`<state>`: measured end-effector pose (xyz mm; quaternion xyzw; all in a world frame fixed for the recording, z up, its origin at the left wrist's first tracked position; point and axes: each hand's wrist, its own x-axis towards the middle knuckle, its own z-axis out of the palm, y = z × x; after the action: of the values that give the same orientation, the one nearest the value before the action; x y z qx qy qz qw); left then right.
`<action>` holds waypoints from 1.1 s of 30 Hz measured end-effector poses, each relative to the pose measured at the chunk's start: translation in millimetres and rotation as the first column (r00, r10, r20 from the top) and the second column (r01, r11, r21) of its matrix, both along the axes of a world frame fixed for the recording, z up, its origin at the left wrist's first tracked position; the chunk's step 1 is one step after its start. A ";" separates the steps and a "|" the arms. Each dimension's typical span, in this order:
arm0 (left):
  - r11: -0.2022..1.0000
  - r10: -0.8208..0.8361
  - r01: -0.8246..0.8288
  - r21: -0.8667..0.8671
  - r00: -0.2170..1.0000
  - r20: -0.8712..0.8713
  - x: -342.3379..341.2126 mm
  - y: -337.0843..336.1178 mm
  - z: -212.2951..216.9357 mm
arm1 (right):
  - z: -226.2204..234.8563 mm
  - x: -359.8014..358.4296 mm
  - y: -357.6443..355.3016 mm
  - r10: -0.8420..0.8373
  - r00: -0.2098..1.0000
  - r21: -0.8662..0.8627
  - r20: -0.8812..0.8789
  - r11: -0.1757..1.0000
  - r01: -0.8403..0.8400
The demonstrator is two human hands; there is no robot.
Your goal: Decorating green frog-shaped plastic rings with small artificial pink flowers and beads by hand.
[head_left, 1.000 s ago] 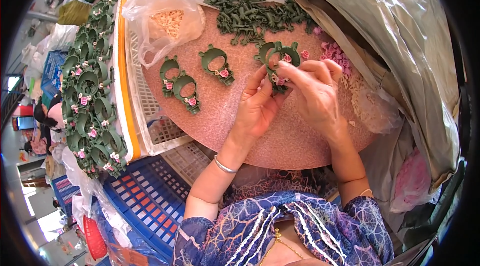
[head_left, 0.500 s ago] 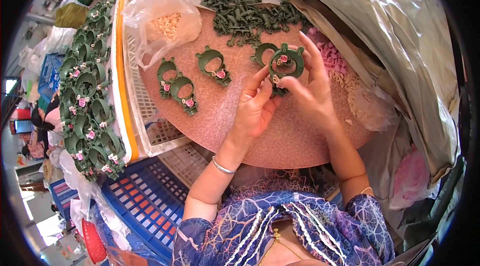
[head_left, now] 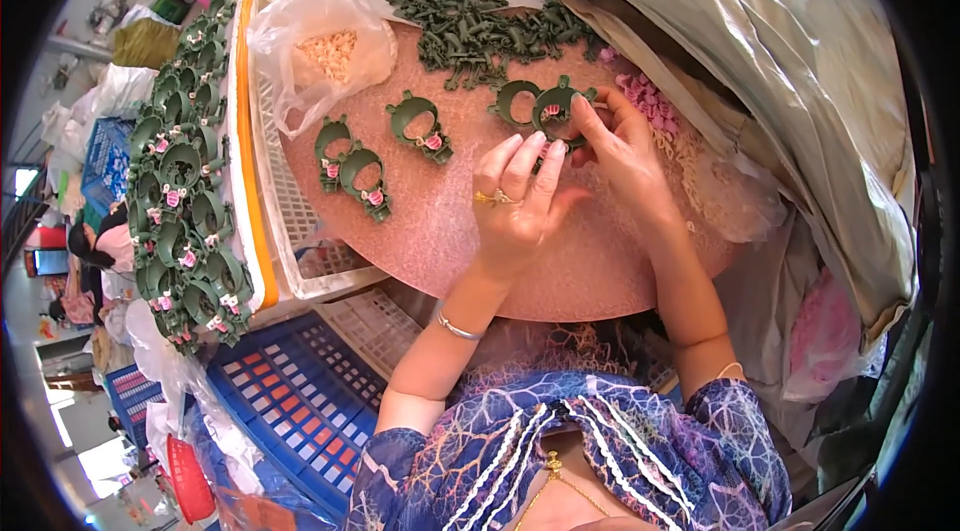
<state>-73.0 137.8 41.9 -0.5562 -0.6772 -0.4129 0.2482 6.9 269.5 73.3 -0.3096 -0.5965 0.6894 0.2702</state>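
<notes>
A dark green plastic ring-shaped piece (head_left: 556, 97) with small knobs and a pink detail is in my hands above the table. My right hand (head_left: 628, 151) pinches its right side between thumb and fingers. Back upward, my left hand (head_left: 515, 196) bends its fingers over the piece's lower end, which they partly hide; its blurred thumb points right. Just left of the held piece is another green ring piece (head_left: 508, 99), partly covered. Farther left on the table lie three similar pieces (head_left: 412, 119) with pink and cream parts attached.
Small green parts (head_left: 480, 31) are heaped at the table's far side. A clear bag of cream bits (head_left: 335, 53) sits far left; pink parts (head_left: 650, 103) and cream parts (head_left: 690, 166) lie at right. Many assembled pieces (head_left: 180, 201) fill a crate at left. Grey sheeting (head_left: 740, 41) hangs at right.
The held piece has moved slightly left and away from me. My left hand has turned its back upward, with its fingers now over the lower end; my right thumb now lies on the ring.
</notes>
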 end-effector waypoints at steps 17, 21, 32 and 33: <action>0.883 -0.376 -0.038 0.467 -0.654 0.657 -3.0 -110.1 29.4 | -8.3 7.6 6.5 0.203 0.960 0.140 -0.193 0.974 -0.178; 0.937 -0.335 -0.186 0.297 -0.725 0.602 21.6 -161.5 8.2 | 1.4 2.5 -14.3 0.272 0.961 0.270 -0.043 0.930 -0.251; 0.926 -0.378 -0.317 0.206 -0.762 0.526 51.4 -188.4 -11.9 | -26.4 -8.4 -78.5 0.774 0.628 0.830 0.074 0.302 -0.469; 0.921 -0.391 -0.327 0.213 -0.759 0.521 53.9 -190.6 -13.5 | -32.0 -8.1 -83.4 0.802 0.591 0.819 0.090 0.278 -0.501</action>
<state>-19.1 -52.8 28.4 0.2361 -0.3188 -0.7836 -0.4782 -1.2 186.1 41.3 0.2440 -0.8457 0.4468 0.1603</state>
